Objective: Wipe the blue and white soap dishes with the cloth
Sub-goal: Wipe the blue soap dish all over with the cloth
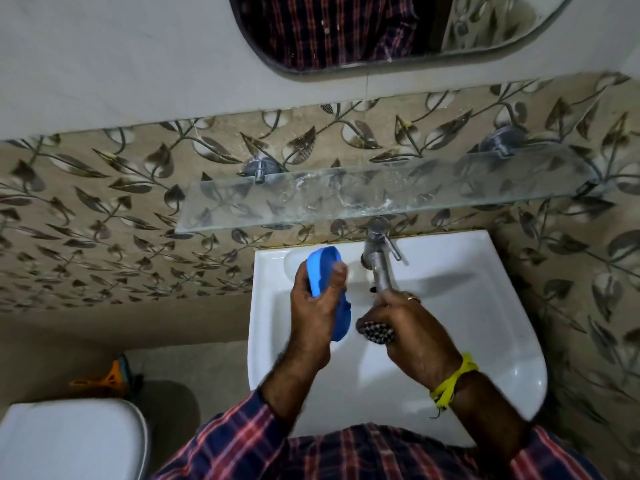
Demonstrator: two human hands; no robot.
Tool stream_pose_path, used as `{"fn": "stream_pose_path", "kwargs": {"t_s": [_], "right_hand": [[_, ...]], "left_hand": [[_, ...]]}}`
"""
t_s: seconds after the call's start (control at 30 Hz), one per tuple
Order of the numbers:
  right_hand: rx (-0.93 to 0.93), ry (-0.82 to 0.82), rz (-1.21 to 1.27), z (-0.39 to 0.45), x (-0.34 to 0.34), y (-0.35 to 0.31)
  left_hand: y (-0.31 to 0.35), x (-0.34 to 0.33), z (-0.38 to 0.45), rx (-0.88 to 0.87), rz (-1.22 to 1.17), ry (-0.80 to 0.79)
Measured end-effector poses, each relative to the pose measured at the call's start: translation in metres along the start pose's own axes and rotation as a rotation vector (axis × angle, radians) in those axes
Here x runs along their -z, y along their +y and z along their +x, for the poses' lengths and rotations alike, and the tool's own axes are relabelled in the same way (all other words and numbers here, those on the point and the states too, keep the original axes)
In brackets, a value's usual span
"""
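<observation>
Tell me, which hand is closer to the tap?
The right hand. It sits just under the tap spout, clutching the checked cloth. The left hand is off to the tap's left, holding the blue soap dish.

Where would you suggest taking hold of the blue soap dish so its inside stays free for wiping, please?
Probably as the left hand has it: the blue soap dish stands on edge over the sink, fingers wrapped round its long rim from the left. That leaves the right-hand face open to the checked cloth bunched in the right hand.
</observation>
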State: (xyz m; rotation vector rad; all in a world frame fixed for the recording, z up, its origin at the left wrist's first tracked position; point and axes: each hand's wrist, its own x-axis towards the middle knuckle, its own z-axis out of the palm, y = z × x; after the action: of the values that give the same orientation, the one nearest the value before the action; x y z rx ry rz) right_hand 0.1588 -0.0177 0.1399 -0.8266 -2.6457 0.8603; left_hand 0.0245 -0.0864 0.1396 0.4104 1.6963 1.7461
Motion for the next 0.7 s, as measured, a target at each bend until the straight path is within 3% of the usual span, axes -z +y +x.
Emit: {"fn": "stream_pose_path", "kwargs": {"t_s": [0.07,0.17,0.33,0.43,0.57,0.7], "right_hand": [[-0.146,0.131,0.222,0.002,0.004,0.012],[-0.431,0.308,0.700,0.005,0.008,0.025],[-0.685,0.399,1.134,0.005,0.001,0.025],[-0.784,0.367,1.396,0.000,-0.004,0.024],[-0.882,0.277,1.618,-0.003,-0.003,0.022],[-0.918,0.367,1.608,0.000,-0.003,0.016]], "left_hand": [[0.005,0.010,0.007,0.115,-0.036,-0.015],[0.007,0.024,0.014,0.131,0.047,-0.076],[0.002,0.026,0.004,0.112,0.186,-0.096],[0.000,0.029,-0.004,0.103,0.302,-0.169],[-0.005,0.037,-0.012,0.095,0.421,-0.178],[-0.002,0.034,-0.011,-0.063,0.680,-0.206]]}}
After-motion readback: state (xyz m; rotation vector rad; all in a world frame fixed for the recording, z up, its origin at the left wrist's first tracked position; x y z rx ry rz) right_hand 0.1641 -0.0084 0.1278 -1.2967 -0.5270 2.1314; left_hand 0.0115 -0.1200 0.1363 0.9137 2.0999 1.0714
